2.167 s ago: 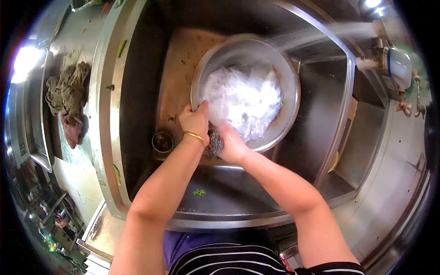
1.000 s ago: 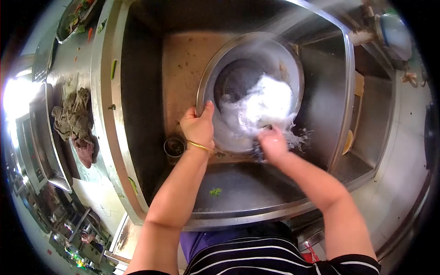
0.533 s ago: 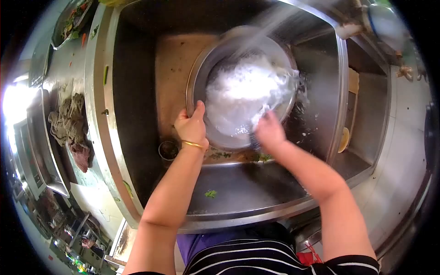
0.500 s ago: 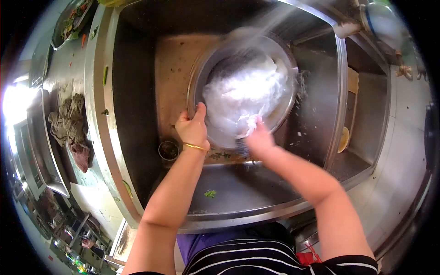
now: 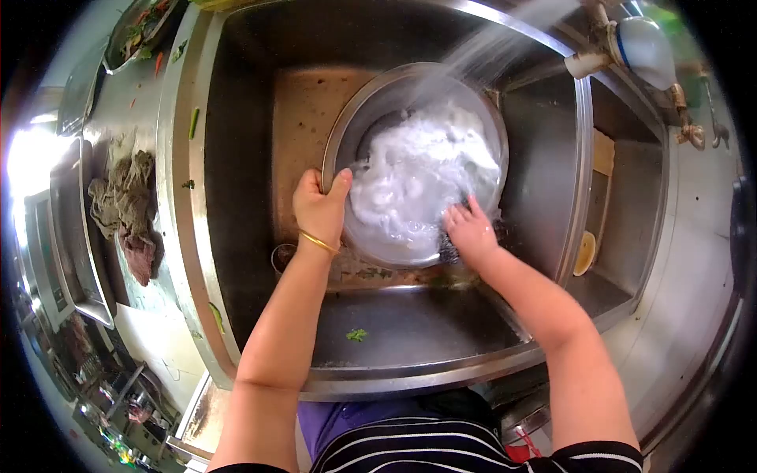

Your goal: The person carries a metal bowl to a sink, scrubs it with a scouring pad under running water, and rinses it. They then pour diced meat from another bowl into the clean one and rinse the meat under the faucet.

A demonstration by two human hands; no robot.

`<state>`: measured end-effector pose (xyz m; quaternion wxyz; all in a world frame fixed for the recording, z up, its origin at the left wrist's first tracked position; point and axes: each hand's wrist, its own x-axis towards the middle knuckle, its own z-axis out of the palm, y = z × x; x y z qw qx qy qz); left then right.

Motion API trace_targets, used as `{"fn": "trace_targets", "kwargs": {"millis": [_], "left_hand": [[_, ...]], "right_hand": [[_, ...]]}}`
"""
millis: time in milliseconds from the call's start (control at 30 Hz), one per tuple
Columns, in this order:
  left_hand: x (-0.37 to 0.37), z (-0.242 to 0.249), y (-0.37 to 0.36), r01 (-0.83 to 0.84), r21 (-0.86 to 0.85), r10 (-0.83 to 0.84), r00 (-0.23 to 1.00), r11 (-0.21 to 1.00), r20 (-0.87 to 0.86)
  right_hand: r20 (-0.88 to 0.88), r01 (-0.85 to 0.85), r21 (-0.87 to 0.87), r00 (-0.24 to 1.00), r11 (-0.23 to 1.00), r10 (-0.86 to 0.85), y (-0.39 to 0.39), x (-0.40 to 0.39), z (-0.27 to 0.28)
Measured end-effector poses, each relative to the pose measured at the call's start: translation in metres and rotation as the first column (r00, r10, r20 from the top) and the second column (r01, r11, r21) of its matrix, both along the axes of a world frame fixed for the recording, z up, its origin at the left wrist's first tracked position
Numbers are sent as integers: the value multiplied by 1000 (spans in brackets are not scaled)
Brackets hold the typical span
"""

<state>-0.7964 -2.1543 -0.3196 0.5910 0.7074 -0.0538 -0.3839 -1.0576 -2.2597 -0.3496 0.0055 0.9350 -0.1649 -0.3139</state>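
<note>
A round metal basin sits in the sink, filled with churning, foamy white water. My left hand grips its left rim, thumb inside and fingers around the outside. At the lower right rim, my right hand presses on a dark, mesh-like scouring pad, which shows on both sides of the fingers and is mostly covered by them. From the upper right a stream of water runs into the basin.
The deep metal sink encloses the basin, with a small round cup in its lower left corner. Rags and a metal tray lie on the left counter. A tap juts in at the upper right.
My right hand has moved right and slightly down along the near rim with the dark pad. My left hand stays on the rim, and the foam in the basin has shifted.
</note>
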Motion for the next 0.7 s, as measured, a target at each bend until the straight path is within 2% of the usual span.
{"fn": "trace_targets", "kwargs": {"millis": [33, 67, 100, 133, 167, 200, 233, 267, 300, 367, 400, 433, 500, 533, 567, 600, 633, 667, 700], "left_hand": [[-4, -4, 1, -30, 6, 30, 999, 1000, 18], [-13, -8, 4, -60, 15, 59, 998, 998, 34], [-23, -12, 7, -90, 25, 89, 995, 996, 52], [-34, -18, 8, -151, 10, 151, 989, 989, 5], [-35, -14, 5, -175, -4, 175, 985, 985, -5], [-33, -5, 2, -198, -16, 198, 980, 980, -14], [-30, 3, 0, -221, -27, 220, 975, 975, -25], [-23, 7, 0, -221, -75, 215, 973, 972, -83], [-16, 5, 4, -218, -56, 214, 974, 974, -69], [-5, 2, 11, -218, -25, 216, 975, 976, -45], [-4, 12, 7, -223, -68, 219, 974, 972, -60], [-7, 17, 4, -223, -82, 217, 973, 971, -77], [-14, 23, 0, -222, -108, 210, 971, 969, -111], [-12, 21, 0, -223, -78, 215, 971, 972, -102], [-12, 19, 0, -219, -79, 213, 974, 973, -77], [-13, 20, 0, -210, -72, 207, 977, 975, -50], [-16, 20, 2, -198, -60, 197, 980, 978, -25], [-23, 10, 8, -184, -41, 182, 982, 982, -45], [-25, 9, 11, -193, -35, 192, 980, 981, -48]], "right_hand": [[12, 49, 51, 999, 997, -50, 7, 14, 6], [-48, 61, 159, 997, 985, -54, 16, 29, 11], [-45, 147, 263, 989, 953, -140, 29, 51, 16], [-145, 324, 392, 946, 861, -290, 38, 81, 19], [76, 339, 491, 901, 802, -427, 49, 97, 23], [191, 325, 749, 728, 577, -658, 57, 108, 24], [402, 148, 816, 548, 559, -733, 66, 117, 21], [470, 151, 764, 535, 627, -702, 75, 112, 17], [532, 162, 705, 522, 690, -667, 82, 104, 9], [599, 30, 371, 756, 928, -264, 56, 46, -17], [283, 96, 320, 940, 943, -192, 29, 37, 0], [-76, 138, 245, 990, 960, -123, 4, 35, 16], [-114, 100, 44, 989, 994, -95, -11, 21, 11], [-19, 142, 7, 990, 990, -141, 0, 26, 6], [-72, 76, 61, 995, 995, -72, 10, 27, 5], [-393, 15, 164, 918, 986, 52, 28, 57, 23], [-266, 179, 287, 959, 941, -101, 57, 78, 36], [125, 371, 550, 849, 748, -514, 87, 83, 24], [198, 351, 697, 745, 626, -638, 91, 108, 31]]}}
